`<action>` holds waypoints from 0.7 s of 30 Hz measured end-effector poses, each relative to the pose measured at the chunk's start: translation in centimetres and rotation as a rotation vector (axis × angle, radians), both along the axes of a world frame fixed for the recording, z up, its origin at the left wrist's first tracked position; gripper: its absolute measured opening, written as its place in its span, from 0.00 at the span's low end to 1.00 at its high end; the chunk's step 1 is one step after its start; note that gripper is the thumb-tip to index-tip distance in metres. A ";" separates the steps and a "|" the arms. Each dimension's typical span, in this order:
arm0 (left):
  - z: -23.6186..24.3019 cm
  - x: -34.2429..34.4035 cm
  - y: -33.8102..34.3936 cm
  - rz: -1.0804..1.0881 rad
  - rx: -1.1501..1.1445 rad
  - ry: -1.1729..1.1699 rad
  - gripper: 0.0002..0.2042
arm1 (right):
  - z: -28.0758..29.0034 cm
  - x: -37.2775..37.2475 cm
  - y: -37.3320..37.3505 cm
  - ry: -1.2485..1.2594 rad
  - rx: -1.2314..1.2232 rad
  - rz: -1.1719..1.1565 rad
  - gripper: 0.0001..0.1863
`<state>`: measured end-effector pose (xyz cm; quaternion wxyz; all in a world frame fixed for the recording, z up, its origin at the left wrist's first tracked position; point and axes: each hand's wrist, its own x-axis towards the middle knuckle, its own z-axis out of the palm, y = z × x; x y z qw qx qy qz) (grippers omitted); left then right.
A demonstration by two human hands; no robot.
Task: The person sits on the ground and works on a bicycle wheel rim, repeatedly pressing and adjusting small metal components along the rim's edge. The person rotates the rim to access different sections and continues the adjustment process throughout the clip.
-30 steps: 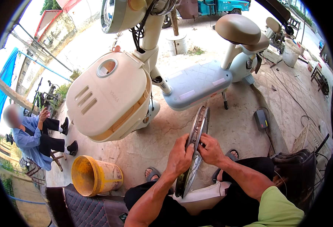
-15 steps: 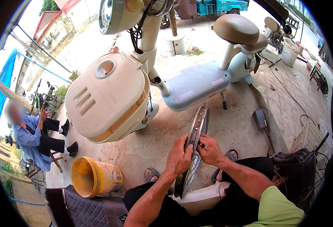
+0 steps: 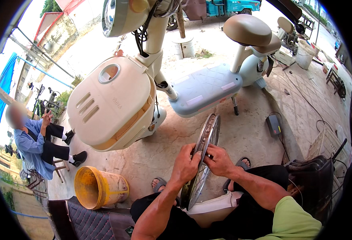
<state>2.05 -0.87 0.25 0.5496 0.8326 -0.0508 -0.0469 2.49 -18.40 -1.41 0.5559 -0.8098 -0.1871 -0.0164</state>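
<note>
A spoked metal wheel rim (image 3: 206, 134) stands on edge between my knees, tilted, its lower part near the white seat or box (image 3: 218, 205) between my legs. My left hand (image 3: 187, 163) is closed around the rim's left side, thumb on the outer channel. On the rim's other side, my right hand (image 3: 219, 160) grips it with bent fingers, close to the left hand. Spokes show below the hands. Whether a small part sits between my fingers and the rim is hidden.
A cream and blue electric scooter (image 3: 206, 88) with a large front basket (image 3: 112, 104) stands ahead. Left are a yellow-stained bucket (image 3: 114, 187) and a seated person (image 3: 34, 140). A black charger (image 3: 273, 125) with a cable lies on the right, near a plastic crate (image 3: 328, 146).
The rim and both hands have shifted very slightly left, with the grip kept. The whole view has moved a little.
</note>
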 end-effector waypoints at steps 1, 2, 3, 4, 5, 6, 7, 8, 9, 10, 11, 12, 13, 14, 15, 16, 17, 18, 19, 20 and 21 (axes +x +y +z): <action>0.1 0.0 0.0 -0.008 -0.003 0.004 0.17 | 0.0 0.0 -0.1 -0.008 0.002 0.003 0.09; 0.1 0.1 0.0 -0.015 -0.006 0.007 0.17 | 0.0 0.0 -0.1 -0.015 0.003 0.007 0.09; 0.2 0.1 0.1 -0.023 -0.009 0.011 0.17 | 0.0 0.0 -0.1 -0.023 0.005 0.010 0.09; 0.2 0.1 0.0 -0.029 0.000 0.002 0.17 | 0.0 0.0 -0.2 -0.033 -0.004 0.012 0.09; 0.2 0.1 0.0 -0.035 0.009 -0.007 0.17 | -0.1 0.0 -0.3 -0.042 -0.013 0.014 0.09; 0.2 0.1 0.0 -0.039 0.018 -0.015 0.17 | -0.1 0.0 -0.4 -0.052 -0.023 0.018 0.09; 0.3 0.0 -0.1 -0.038 -0.014 0.019 0.17 | -0.1 -0.1 -0.6 -0.053 -0.023 0.025 0.09; 0.6 -0.1 -0.4 -0.037 -0.047 0.053 0.17 | -0.1 -0.2 -0.8 -0.055 -0.022 0.031 0.09; 0.8 -0.3 -0.6 -0.036 -0.079 0.089 0.16 | -0.2 -0.3 -1.0 -0.055 -0.022 0.037 0.09; 1.1 -0.4 -0.8 -0.038 -0.098 0.106 0.16 | -0.1 -0.4 -1.2 -0.066 -0.026 0.046 0.09; 1.3 -0.5 -0.9 -0.040 -0.117 0.122 0.16 | 0.0 -0.5 -1.4 -0.078 -0.030 0.054 0.09; 1.5 -0.6 -1.0 -0.041 -0.135 0.139 0.16 | 0.2 -0.6 -1.6 -0.088 -0.034 0.063 0.09; 1.4 -0.6 -1.1 -0.035 -0.141 0.146 0.16 | 0.4 -0.7 -1.7 -0.087 -0.036 0.067 0.09; 1.3 -0.7 -1.1 -0.029 -0.146 0.152 0.16 | 0.6 -0.8 -1.8 -0.085 -0.039 0.070 0.10; 1.2 -0.7 -1.2 -0.024 -0.150 0.158 0.16 | 0.7 -0.8 -1.9 -0.083 -0.041 0.073 0.10; 1.1 -0.7 -1.2 -0.023 -0.144 0.159 0.16 | 0.7 -0.9 -1.9 -0.090 -0.046 0.072 0.10; 1.1 -0.7 -1.3 -0.021 -0.139 0.159 0.16 | 0.6 -1.0 -1.9 -0.097 -0.051 0.072 0.10; 1.0 -0.6 -1.3 -0.020 -0.133 0.158 0.16 | 0.5 -1.0 -1.9 -0.105 -0.057 0.072 0.10; 0.9 -0.6 -1.2 -0.026 -0.111 0.151 0.16 | 0.6 -1.1 -1.8 -0.101 -0.058 0.066 0.11; 0.7 -0.5 -1.1 -0.033 -0.088 0.143 0.16 | 0.6 -1.1 -1.8 -0.097 -0.060 0.061 0.11; 0.5 -0.5 -1.0 -0.038 -0.065 0.136 0.16 | 0.6 -1.2 -1.8 -0.092 -0.060 0.056 0.11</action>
